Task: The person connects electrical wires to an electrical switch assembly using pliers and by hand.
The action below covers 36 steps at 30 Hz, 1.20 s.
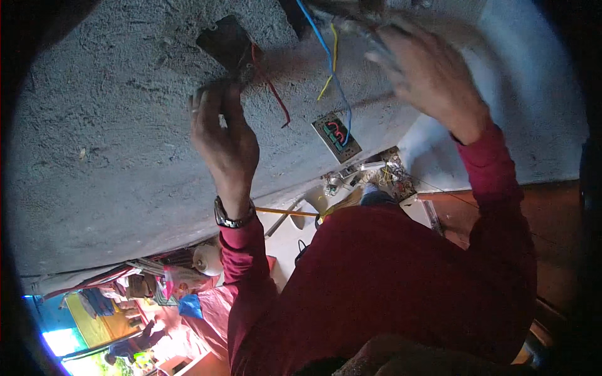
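My left hand (222, 131) is raised to the rough grey wall (113, 125), fingertips curled together just below a dark wall recess (222, 44) with a short red wire (273, 91); what they hold is unclear. My right hand (429, 78) grips a dark hand tool (382, 44), probably pliers, partly hidden by my fingers, beside a second recess (295, 15). A blue wire (332, 69) and a yellow wire (333, 56) hang from up there. Lower on the wall, a switch plate (335, 138) with red wire loops is at the end of the blue wire.
Cut wires and electrical bits (395, 175) lie along the wall's foot near my body, beside an orange stick (285, 212). At lower left are hanging bags and clothes (179, 279), a blue cloth (190, 305) and another person (128, 348) in a bright opening.
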Tool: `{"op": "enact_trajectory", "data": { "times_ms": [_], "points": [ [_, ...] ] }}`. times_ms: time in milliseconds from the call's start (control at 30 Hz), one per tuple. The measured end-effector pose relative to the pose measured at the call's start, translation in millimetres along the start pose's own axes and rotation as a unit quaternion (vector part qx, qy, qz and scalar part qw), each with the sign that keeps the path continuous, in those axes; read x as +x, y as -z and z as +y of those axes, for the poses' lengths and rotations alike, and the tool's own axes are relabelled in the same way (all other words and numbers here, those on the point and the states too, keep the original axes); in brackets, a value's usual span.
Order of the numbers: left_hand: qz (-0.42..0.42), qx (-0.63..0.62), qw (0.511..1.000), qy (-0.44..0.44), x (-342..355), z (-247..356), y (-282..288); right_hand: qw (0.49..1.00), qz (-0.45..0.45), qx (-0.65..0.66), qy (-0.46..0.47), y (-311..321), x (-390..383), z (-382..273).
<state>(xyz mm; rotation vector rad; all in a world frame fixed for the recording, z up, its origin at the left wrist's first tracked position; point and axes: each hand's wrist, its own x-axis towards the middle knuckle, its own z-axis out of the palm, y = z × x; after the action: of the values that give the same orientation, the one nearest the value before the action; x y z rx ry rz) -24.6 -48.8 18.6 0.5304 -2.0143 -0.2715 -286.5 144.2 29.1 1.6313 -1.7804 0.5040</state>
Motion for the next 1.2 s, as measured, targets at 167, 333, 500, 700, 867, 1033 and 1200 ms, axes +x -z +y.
{"op": "enact_trajectory", "data": {
  "times_ms": [167, 333, 500, 700, 867, 1033, 1200],
  "points": [
    [-0.007, 0.098, 0.992, -0.076, 5, -13, -5, 0.992, -0.119, -0.027, 0.001, 32, 25, 7],
    [-0.025, 0.025, 0.999, 0.035, 1, -5, -9, 0.962, -0.17, 0.176, -0.119, 18, 6, -16],
    [-0.032, 0.012, 0.999, 0.034, 2, -2, -9, 0.973, -0.05, 0.205, -0.093, -10, -19, -34],
    [-0.035, 0.023, 0.998, 0.049, 0, 0, -9, 0.968, -0.042, 0.23, -0.093, -23, -15, -45],
    [-0.048, 0.071, 0.996, 0.022, -1, -2, -5, 0.947, -0.119, 0.271, -0.127, -15, -8, -52],
    [-0.039, 0.1, 0.994, 0.025, -2, 6, -8, 0.959, -0.101, 0.233, -0.123, -14, -1, -52],
    [-0.007, 0.105, 0.993, 0.061, -5, 2, -11, 0.951, -0.146, 0.207, -0.177, -15, 9, -59]
  ]
}}
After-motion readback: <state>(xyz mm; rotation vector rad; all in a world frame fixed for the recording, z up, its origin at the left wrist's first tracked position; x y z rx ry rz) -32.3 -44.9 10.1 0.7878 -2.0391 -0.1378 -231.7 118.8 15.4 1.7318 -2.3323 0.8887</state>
